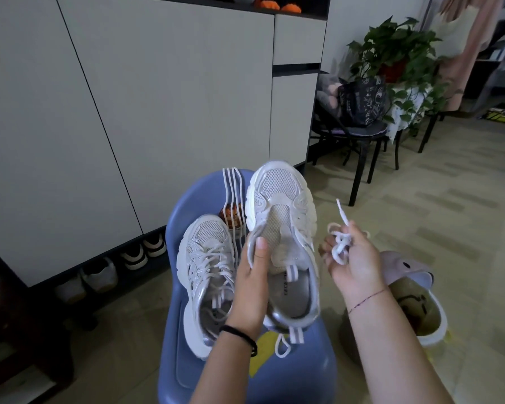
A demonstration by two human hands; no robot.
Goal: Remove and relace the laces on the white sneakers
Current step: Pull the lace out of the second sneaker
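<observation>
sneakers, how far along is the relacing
Done: the held sneaker has no lace in it.
In hand: the left hand grips that sneaker and the right hand holds a bunched lace. Threading hasn't begun.
Left: relace this one. The second sneaker on the stool is still fully laced, so it needs both steps. Another lace lies draped over the stool.

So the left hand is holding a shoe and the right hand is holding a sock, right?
Not quite. The left hand is holding a shoe, but the right hand is holding a bunched-up white shoelace, not a sock. The head view shows it.
</observation>
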